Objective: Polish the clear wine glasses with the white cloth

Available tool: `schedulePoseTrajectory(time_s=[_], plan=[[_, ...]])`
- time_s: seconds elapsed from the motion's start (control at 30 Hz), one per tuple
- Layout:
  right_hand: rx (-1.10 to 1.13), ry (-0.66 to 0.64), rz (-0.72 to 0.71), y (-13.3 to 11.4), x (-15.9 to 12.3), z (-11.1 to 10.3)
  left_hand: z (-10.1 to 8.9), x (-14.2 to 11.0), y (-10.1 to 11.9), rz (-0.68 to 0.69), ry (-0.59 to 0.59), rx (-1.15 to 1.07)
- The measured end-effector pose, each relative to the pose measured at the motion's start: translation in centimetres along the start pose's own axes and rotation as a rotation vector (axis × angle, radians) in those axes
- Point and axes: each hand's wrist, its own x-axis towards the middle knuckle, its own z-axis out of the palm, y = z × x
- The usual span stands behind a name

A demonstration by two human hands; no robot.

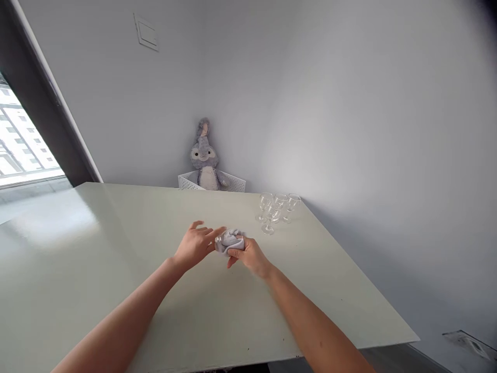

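In front of me, above the middle of the table, a light grey cloth (233, 241) is bunched around a small clear glass (218, 242), of which only the left part shows. My right hand (248, 253) is closed on the cloth, thumb on the near side and fingers curled beneath. From the left, my left hand (198, 242) has its thumb and index finger at the glass, and its other fingers stretch away from it. Most of the glass is hidden by the cloth. Several clear stemmed glasses (273, 211) stand upright in a group just beyond my right hand.
The pale, glossy table (132, 233) meets the wall near its right back corner. Behind its far edge, a grey plush toy (204, 155) sits in a white perforated basket (236, 184). A window is at the far left, and a switch (147, 33) is on the wall.
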Motion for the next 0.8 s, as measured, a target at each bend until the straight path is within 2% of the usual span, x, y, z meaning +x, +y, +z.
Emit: schedulePoseTrajectory(time_s=[0.07, 0.13, 0.2, 0.3, 0.37, 0.4, 0.47, 0.57, 0.63, 0.7, 0.8], plan=[[-0.137, -0.038, -0.023, -0.2, -0.2, -0.1, -0.3, -0.2, -0.2, -0.041, -0.159, -0.156], [-0.153, -0.064, -0.015, -0.2, -0.1, -0.5, -0.6, -0.3, -0.1, -0.032, -0.269, -0.224], [-0.063, -0.029, 0.0, 0.0, 0.1, -1.0, -0.7, -0.2, 0.3, 0.002, -0.208, -0.134], [0.113, 0.086, 0.056, 0.3, 0.5, -1.7, -0.4, 0.0, 0.8, 0.051, 0.033, 0.079], [0.154, 0.081, 0.092, 0.5, 0.6, -2.1, -0.2, 0.1, 0.9, 0.063, 0.088, 0.078], [0.141, 0.051, 0.093, 0.5, 0.6, -2.2, -0.1, 0.1, 0.8, 0.045, 0.076, 0.025], [0.062, -0.034, 0.076, 0.3, 0.4, -2.1, -0.1, 0.0, 0.5, -0.076, 0.001, -0.152], [-0.114, -0.141, 0.02, -0.3, -0.1, -1.7, -0.4, 0.1, 0.0, -0.36, -0.201, -0.521], [-0.236, -0.152, -0.044, -0.7, -0.3, -1.5, -0.6, 0.2, -0.2, -0.477, -0.356, -0.774], [-0.353, -0.12, -0.126, -0.9, -0.4, -1.6, -0.7, 0.3, -0.4, -0.494, -0.467, -1.003], [-0.537, -0.05, -0.231, -0.8, -0.3, -2.0, -0.7, 0.5, -0.5, -0.469, -0.524, -1.233]])
